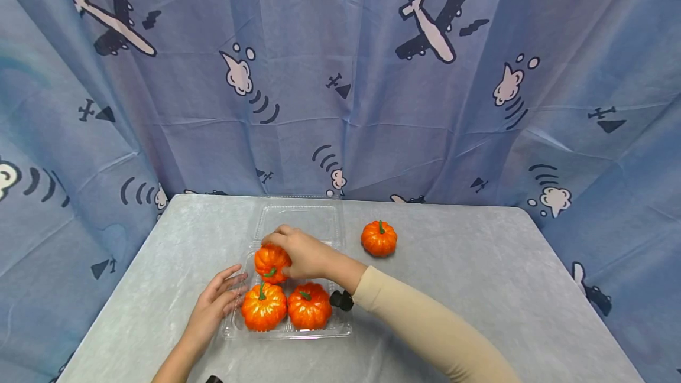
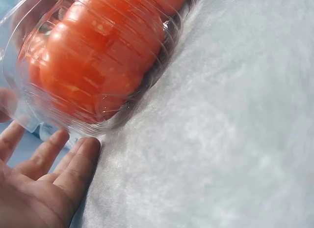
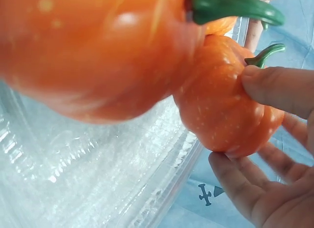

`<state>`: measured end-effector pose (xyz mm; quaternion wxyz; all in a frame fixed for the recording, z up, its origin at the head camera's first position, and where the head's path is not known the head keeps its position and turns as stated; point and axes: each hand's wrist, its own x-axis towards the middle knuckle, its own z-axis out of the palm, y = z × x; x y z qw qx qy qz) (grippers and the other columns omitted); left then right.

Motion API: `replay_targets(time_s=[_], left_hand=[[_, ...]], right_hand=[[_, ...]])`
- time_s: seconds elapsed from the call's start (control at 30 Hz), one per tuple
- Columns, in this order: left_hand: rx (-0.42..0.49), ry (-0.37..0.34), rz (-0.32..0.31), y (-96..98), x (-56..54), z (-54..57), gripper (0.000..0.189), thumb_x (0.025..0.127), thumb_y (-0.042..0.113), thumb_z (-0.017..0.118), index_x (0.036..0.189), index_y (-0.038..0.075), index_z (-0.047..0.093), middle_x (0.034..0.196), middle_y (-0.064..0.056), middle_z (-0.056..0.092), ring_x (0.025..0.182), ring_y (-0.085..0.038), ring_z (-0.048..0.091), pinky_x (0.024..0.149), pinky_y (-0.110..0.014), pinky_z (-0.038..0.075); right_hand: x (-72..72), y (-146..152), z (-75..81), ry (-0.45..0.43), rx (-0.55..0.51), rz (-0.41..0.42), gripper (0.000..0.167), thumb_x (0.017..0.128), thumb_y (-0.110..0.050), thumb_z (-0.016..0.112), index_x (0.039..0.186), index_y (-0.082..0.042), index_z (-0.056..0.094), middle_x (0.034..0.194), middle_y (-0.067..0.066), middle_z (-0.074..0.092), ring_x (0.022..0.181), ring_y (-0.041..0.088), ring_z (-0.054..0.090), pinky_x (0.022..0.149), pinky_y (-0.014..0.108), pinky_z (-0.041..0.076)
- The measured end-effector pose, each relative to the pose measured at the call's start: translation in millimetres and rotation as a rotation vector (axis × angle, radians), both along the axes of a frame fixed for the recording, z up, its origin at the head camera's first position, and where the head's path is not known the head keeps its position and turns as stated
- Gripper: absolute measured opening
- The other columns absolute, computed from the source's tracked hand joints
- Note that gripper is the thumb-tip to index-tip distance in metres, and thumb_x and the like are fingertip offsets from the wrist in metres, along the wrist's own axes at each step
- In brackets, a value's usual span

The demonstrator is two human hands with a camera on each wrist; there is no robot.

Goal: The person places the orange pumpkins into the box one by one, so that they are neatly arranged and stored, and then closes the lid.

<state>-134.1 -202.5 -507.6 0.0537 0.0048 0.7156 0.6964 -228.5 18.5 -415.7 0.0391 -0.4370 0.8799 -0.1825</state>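
My right hand (image 1: 305, 256) grips a small orange pumpkin (image 1: 268, 260) with a green stem, at the far left of a clear plastic clamshell box (image 1: 340, 332). In the right wrist view, thumb and fingers hold that pumpkin (image 3: 223, 102) from opposite sides. Two more pumpkins sit in the near half of the box: one at left (image 1: 264, 310), one at right (image 1: 310, 309). My left hand (image 1: 210, 303) is at the box's left side, fingers extended. In the left wrist view its fingertips are close to the clear wall; contact is hard to tell.
The box's clear lid (image 1: 300, 220) lies folded back toward the rear of the grey table (image 1: 479, 288). Another orange pumpkin (image 1: 379, 238) stands on the table, right of the lid. A blue curtain (image 1: 340, 75) with airplane prints hangs behind the table.
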Motion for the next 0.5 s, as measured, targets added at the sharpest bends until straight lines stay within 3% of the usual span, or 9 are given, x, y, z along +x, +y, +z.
replay_targets(time_s=[0.2,0.5], left_hand=[[-0.001,0.013,-0.002,-0.2,-0.2,-0.4,0.047,0.100,0.007,0.044,0.145,0.003,0.035,0.143,-0.029,0.042,0.108,-0.005,0.062,0.083,-0.022,0.054],[0.007,0.012,-0.002,-0.7,-0.5,-1.7,0.046,0.101,0.008,0.043,0.146,0.003,0.034,0.143,-0.029,0.041,0.108,-0.005,0.061,0.083,-0.022,0.054]], right_hand=[[1.3,0.2,0.6,-0.007,0.029,-0.035,0.059,0.072,-0.011,0.081,0.126,-0.017,0.059,0.118,0.004,0.060,0.104,0.017,0.058,0.092,0.024,0.050],[-2.4,-0.5,-1.4,-0.002,0.040,-0.026,0.059,0.071,-0.012,0.082,0.124,-0.019,0.059,0.116,0.002,0.061,0.103,0.016,0.058,0.092,0.025,0.049]])
